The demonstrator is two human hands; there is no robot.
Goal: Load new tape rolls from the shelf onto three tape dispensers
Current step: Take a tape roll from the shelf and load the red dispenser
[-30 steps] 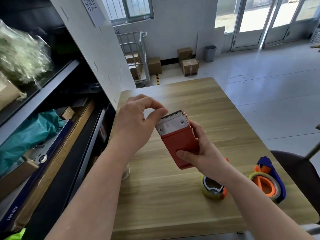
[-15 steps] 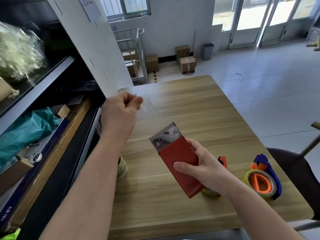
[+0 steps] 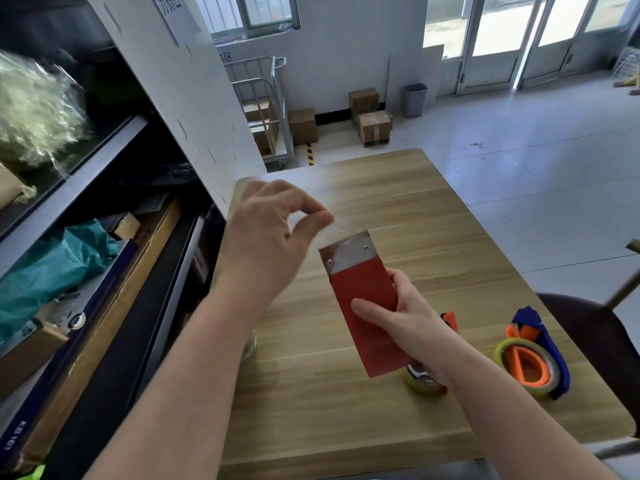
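From the head view, we see the right hand (image 3: 398, 317) gripping a red dispenser (image 3: 362, 299) above the wooden bench (image 3: 346, 420). Its thumb lies across the red face and its fingers curl round the far edge. The dispenser is tilted, with its toothed metal blade (image 3: 346, 252) pointing up and away from us. Just beyond the blade, the left hand (image 3: 273, 237) is raised with thumb and fingertips pinched together on a strip of clear tape (image 3: 341, 226). The strip is faint and blurred, and seems to run down toward the teeth. On the bench under the right wrist sits a second dispenser (image 3: 424, 379), largely hidden, showing an orange part and a yellowish roll. Farther right, near the bench edge, lies a blue dispenser (image 3: 550, 344) with an orange hub and a roll fitted on it. A small pale object (image 3: 250, 346) peeks out beneath the left forearm; we cannot tell what it is. The shelf (image 3: 114, 140) stands to the left, with boxes and a teal bag on it.
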